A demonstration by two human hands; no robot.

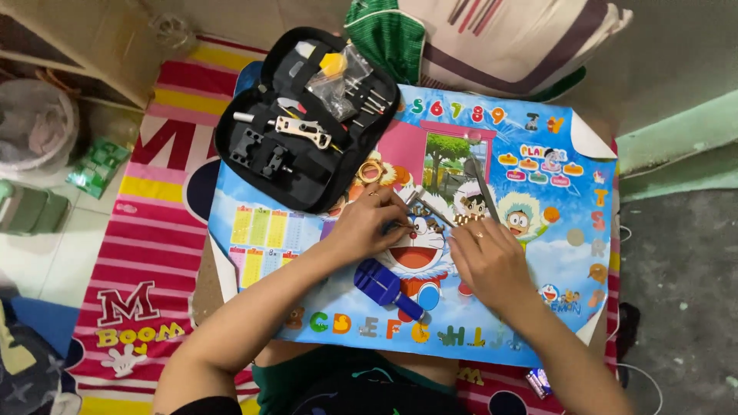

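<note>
Over one cartoon poster (530, 307), two hands (left hand (367, 224), right hand (488, 261)) pinch one watch band (430, 211), fingers closed.

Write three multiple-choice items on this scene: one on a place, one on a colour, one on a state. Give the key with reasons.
1. Where does the blue tool lie?
A. Inside the case
B. On the cartoon mat, between the forearms
C. On the bare floor

2. What colour is the tool case?
A. Black
B. Red
C. White

3. How is the case?
A. Zipped shut
B. Open, tools showing
C. Upside down

Key: B, it rests on the cartoon mat below the left hand and right hand; A, its shell and lining are black; B, it lies spread flat with metal tools visible inside.
</note>
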